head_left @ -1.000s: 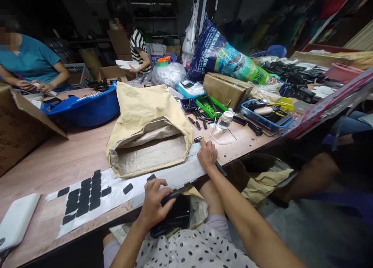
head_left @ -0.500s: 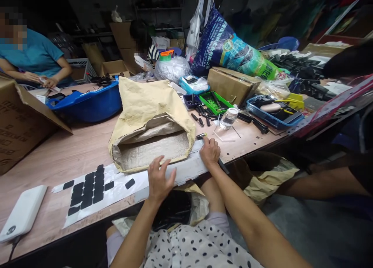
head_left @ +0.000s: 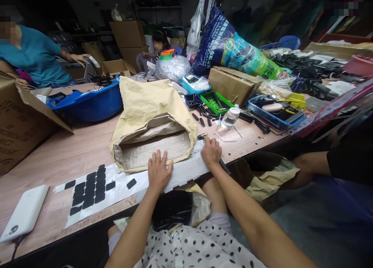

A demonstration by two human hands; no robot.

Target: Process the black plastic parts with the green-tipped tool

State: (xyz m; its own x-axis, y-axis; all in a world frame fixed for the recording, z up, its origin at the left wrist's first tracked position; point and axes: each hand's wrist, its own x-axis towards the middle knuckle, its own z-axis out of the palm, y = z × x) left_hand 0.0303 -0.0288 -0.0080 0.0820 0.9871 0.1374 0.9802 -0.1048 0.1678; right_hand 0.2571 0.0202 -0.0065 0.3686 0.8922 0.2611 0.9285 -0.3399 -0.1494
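Note:
My left hand lies flat with its fingers stretched out, at the front lip of a tan paper sack whose silvery mouth gapes toward me. Under that hand runs a long pale grey strip along the table edge. My right hand is closed round what looks like a small hammer; its dark handle sticks out below the fist and a black-and-yellow head shows above. Left of the sack, black rounded pads sit on a white backing sheet.
A white power bank with a cable lies at left, near a cardboard box and blue basin. Rightward stand a clear bottle, a green tray and a blue basket. An open sack holding black plastic is at my lap.
My left hand has come down from a raised, curled pose to lie flat at the sack's lip. My right hand keeps its grip. The co-worker at left has stretched an arm outward.

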